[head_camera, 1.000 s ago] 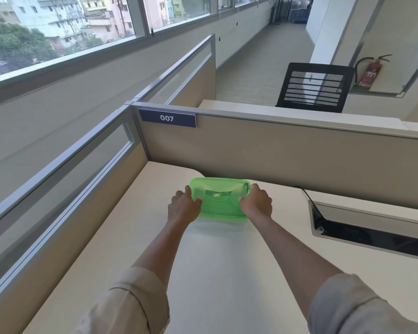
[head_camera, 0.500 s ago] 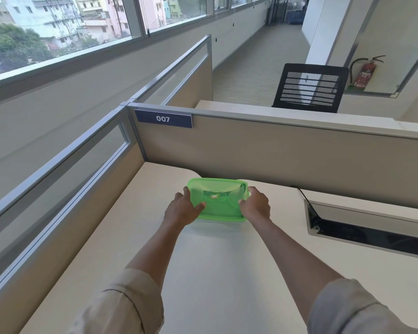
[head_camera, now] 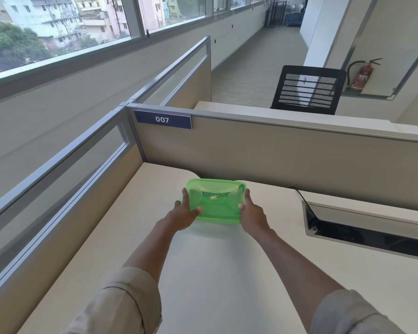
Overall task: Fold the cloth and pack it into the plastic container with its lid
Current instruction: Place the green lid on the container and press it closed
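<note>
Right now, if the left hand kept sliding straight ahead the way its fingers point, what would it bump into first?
Probably the beige partition behind the desk; the left hand already grips the green container. Depth is uncertain.

translucent green lid (head_camera: 216, 201) with a round logo, cream desk (head_camera: 227, 273), beige sleeves (head_camera: 128, 302), navy "007" sign (head_camera: 163, 119)

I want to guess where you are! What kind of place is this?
Most likely an office: a desk walled by low cubicle partitions, a numbered plate reading 007, and a mesh-backed office chair beyond.
</note>
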A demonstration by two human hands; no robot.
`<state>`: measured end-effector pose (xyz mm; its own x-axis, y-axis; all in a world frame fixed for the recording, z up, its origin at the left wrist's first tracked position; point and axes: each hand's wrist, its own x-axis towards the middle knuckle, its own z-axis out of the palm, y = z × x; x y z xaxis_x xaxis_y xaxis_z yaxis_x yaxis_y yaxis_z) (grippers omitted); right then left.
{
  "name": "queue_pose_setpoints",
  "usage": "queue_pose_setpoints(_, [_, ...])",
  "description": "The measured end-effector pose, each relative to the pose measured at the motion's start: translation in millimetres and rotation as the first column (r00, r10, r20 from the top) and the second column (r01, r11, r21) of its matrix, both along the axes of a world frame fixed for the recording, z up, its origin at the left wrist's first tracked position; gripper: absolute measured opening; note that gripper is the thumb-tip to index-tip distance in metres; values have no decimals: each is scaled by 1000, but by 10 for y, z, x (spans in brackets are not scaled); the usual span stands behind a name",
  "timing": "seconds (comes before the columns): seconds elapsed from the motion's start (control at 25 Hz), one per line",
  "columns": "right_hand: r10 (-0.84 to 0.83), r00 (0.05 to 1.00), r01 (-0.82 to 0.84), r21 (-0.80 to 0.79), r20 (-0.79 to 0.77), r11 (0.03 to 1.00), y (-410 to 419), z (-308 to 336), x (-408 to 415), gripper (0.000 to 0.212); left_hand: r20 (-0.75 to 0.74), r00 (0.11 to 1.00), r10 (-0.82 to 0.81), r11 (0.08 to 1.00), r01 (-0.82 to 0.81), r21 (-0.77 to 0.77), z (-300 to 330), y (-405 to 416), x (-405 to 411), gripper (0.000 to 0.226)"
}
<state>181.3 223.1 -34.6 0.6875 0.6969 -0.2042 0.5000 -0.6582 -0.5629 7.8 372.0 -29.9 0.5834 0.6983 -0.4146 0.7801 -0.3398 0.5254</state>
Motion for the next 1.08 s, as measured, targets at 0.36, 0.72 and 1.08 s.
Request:
queue_pose_setpoints(0.36, [25, 997, -21, -58, 71, 998, -83, 15, -40, 56, -148, 988, -38, 971, 72, 227, -10, -24, -40, 77])
queue_pose_setpoints(0.72, [68, 997, -65, -119, 26, 991, -39, 54, 21, 58, -277, 959, -51, 871, 179, 457, 71, 13, -61, 80])
queue_pose_setpoints(1.08, [85, 996, -84, -135, 2, 987, -42, 105, 27, 61, -266, 960, -85, 885, 195, 424, 124, 15, -53, 79])
